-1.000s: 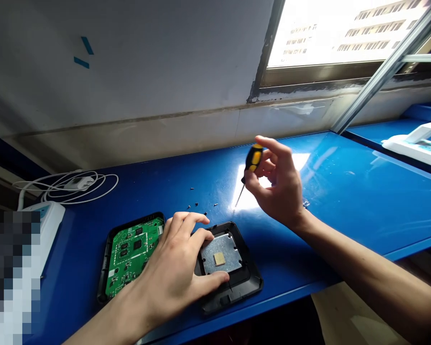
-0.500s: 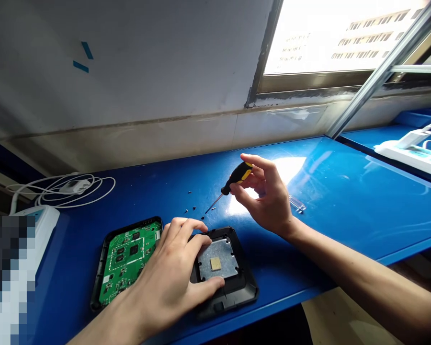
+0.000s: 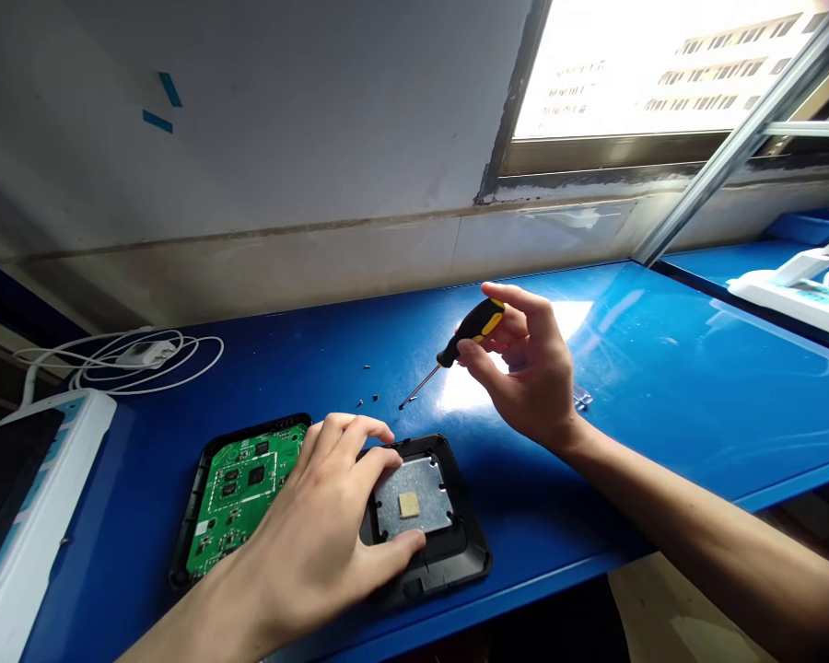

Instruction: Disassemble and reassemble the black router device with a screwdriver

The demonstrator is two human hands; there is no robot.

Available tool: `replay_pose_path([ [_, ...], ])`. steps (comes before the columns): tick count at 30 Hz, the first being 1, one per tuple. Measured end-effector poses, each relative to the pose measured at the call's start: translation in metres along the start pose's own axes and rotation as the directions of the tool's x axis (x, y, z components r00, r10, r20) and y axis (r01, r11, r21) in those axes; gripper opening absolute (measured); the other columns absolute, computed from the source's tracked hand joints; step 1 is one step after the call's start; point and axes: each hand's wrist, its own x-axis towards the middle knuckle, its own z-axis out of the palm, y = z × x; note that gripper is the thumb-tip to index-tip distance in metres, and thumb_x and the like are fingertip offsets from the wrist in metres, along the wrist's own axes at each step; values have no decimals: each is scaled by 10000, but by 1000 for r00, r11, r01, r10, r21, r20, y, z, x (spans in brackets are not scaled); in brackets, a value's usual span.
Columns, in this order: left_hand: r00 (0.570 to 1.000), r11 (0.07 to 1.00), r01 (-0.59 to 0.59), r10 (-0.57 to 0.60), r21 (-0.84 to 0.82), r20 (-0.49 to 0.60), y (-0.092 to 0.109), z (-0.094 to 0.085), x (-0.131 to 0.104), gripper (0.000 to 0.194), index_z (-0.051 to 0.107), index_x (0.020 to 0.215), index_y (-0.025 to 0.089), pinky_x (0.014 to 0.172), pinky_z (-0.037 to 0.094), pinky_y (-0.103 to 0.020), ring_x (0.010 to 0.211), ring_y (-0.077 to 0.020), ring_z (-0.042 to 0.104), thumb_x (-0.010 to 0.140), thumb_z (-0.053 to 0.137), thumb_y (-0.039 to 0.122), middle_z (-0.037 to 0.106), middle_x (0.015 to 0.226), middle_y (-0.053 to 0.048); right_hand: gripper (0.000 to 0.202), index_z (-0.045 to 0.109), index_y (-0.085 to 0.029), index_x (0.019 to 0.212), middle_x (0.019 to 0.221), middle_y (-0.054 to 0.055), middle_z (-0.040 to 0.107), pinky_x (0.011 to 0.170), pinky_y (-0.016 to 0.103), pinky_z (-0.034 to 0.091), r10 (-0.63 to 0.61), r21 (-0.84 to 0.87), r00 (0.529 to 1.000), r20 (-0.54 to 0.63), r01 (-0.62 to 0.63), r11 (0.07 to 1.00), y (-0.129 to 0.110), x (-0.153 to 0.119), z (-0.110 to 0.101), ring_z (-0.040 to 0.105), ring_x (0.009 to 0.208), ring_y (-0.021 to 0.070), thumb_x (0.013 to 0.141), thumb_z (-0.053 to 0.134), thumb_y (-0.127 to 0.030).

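Observation:
My left hand (image 3: 335, 502) rests with its fingers spread over a black housing (image 3: 466, 543), the thumb and fingertips touching it. Inside that housing is a silver metal plate (image 3: 432, 497) with a small beige pad (image 3: 408, 505) on it. My right hand (image 3: 529, 368) grips the black and yellow handle of a screwdriver (image 3: 473, 330) above the table, its shaft slanting down to the left. At the tip is a small dark screw (image 3: 402, 407). Several other tiny screws (image 3: 375, 398) lie nearby. Left of my left hand is a green circuit board (image 3: 239, 488) in a black case.
A coiled white cable with an adapter (image 3: 156, 354) lies at the back left, behind a white power strip (image 3: 75, 479). A small clear object (image 3: 581, 399) sits behind my right wrist. Another power strip (image 3: 801, 295) is at the far right, beyond a metal post (image 3: 711, 138).
My right hand and the screwdriver have moved slightly right and up, and the dark screw is now at the tip, away from its earlier spot. My left hand stays on the housing.

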Motion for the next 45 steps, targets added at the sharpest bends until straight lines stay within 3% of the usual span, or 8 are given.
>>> replay_pose_path([
  [6, 1000, 998, 8, -8, 65, -8, -1, -8, -4, 256, 707, 1070, 262, 977, 536, -555, 1247, -367, 492, 843, 746, 375, 586, 1332, -79, 434, 516, -309, 1329, 889, -2, 619, 676, 372, 693, 78, 244, 997, 11, -79, 967, -2, 4, 2, 699, 717, 171, 939, 707, -317],
  [13, 997, 995, -21, 28, 100, -69, -6, -5, -1, 220, 703, 1096, 254, 965, 503, -555, 1192, -351, 504, 904, 700, 362, 626, 1263, -78, 400, 500, -266, 1308, 889, -9, 673, 625, 326, 648, 172, 348, 975, 137, -211, 914, -5, 5, 1, 686, 676, 143, 945, 657, -327],
  [24, 988, 987, -111, 121, 114, -90, -4, -5, 1, 169, 674, 1097, 256, 930, 479, -487, 1158, -317, 500, 939, 669, 314, 632, 1234, -69, 404, 483, -252, 1292, 898, -20, 657, 631, 311, 629, 206, 354, 955, 213, -271, 895, -5, 3, 2, 674, 654, 121, 917, 634, -252],
  [45, 989, 984, -137, 143, 117, -46, -4, -5, 1, 169, 670, 1108, 261, 971, 465, -497, 1185, -311, 492, 942, 661, 291, 622, 1249, -61, 456, 482, -227, 1300, 897, -8, 654, 634, 289, 630, 235, 363, 942, 241, -312, 878, -1, 4, 4, 646, 726, 124, 880, 658, -245],
])
